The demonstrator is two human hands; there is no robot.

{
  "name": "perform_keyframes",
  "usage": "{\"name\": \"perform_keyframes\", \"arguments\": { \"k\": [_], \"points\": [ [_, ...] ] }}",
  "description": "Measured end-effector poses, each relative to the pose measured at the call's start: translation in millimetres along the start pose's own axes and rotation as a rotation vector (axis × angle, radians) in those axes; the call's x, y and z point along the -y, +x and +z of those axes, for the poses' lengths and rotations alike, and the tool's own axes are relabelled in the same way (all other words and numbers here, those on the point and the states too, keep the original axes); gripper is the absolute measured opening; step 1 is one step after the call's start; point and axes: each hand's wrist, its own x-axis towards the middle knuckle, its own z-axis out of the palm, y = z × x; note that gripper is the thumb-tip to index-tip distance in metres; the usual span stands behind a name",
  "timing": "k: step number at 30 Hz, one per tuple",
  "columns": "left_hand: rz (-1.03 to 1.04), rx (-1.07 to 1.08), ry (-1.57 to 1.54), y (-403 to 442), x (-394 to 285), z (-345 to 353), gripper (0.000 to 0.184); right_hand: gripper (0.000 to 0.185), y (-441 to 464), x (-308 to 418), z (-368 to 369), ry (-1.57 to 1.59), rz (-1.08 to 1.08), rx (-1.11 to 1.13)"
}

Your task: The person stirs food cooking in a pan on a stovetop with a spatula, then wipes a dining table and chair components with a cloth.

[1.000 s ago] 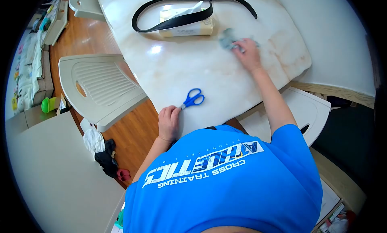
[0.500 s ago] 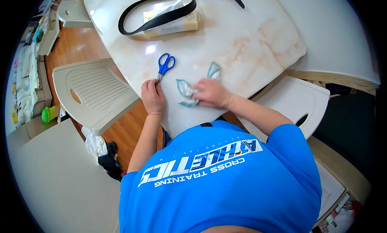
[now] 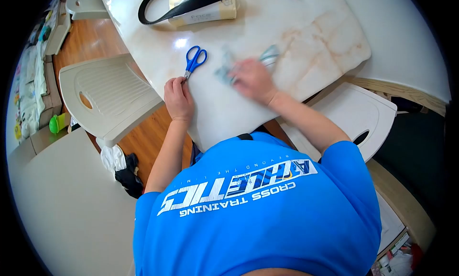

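Observation:
My left hand (image 3: 178,100) is closed at the table's near left edge, its fingers around the blade end of a pair of scissors (image 3: 194,61). The scissors' blue handles point away from me, and most of the blades are hidden in the fingers. My right hand (image 3: 254,79), smeared by motion, grips a bunched white cloth (image 3: 270,55) with teal edging, low over the table. Parts of the cloth stick out on both sides of the hand.
A pale marbled table (image 3: 224,111) lies before me. On its far part a black strap (image 3: 201,6) loops over a cream tissue pack (image 3: 215,15). One beige chair (image 3: 110,89) stands at the left and a white chair (image 3: 351,108) at the right.
My right hand has moved with the cloth away from me and slightly right across the table. My left hand keeps its hold on the scissors. The view has shifted a little.

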Motion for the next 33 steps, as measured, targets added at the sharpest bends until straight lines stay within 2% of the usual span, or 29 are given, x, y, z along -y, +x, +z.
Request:
{"name": "perform_keyframes", "arguments": {
  "k": [3, 4, 5, 7, 11, 15, 19, 20, 23, 25, 27, 33],
  "points": [
    [-0.018, -0.001, -0.018, -0.9, 2.8, 2.2, 0.014, 0.022, -4.0, 55.8, 21.8, 0.169, -0.222, 0.218],
    [-0.023, 0.002, -0.016, -0.3, 2.7, 3.1, 0.014, 0.019, -0.1, 58.3, 24.3, 0.193, -0.252, 0.216],
    [-0.013, -0.006, -0.018, -0.4, 3.3, 3.5, 0.013, 0.019, 2.7, 53.2, 21.9, 0.199, -0.25, 0.221],
    [-0.011, -0.006, -0.021, -1.2, 2.6, 1.6, 0.013, 0.026, 9.2, 29.2, 11.7, 0.162, -0.112, 0.241],
    [0.0, -0.025, 0.006, -1.7, 3.0, 3.6, 0.012, 0.04, 1.3, -29.3, -39.4, 0.046, 0.169, 0.059],
    [-0.003, -0.025, -0.003, -2.1, 3.5, 3.0, 0.012, 0.046, -41.9, -17.0, -56.2, -0.102, 0.079, 0.149],
    [-0.021, -0.032, 0.023, -3.5, 0.7, 2.3, 0.012, 0.051, -62.0, 42.4, -27.2, 0.051, -0.048, 0.314],
    [-0.029, -0.019, 0.008, -3.4, 0.3, 1.1, 0.012, 0.047, -58.1, 53.0, -17.8, 0.094, -0.039, 0.349],
    [-0.026, -0.009, -0.012, -3.5, 4.6, 1.7, 0.01, 0.042, -34.5, 46.6, 2.9, 0.057, -0.111, 0.294],
    [-0.023, -0.009, -0.023, -4.8, 5.4, 2.8, 0.01, 0.04, -14.8, 31.7, -0.4, 0.028, -0.079, 0.241],
    [-0.017, -0.037, -0.01, -4.7, 4.1, 3.5, 0.01, 0.041, 0.5, 10.2, -7.8, -0.102, 0.05, 0.161],
    [-0.039, -0.024, -0.013, -3.8, 3.0, 3.1, 0.009, 0.042, -11.8, -2.6, -22.6, -0.054, 0.146, 0.062]
  ]
}}
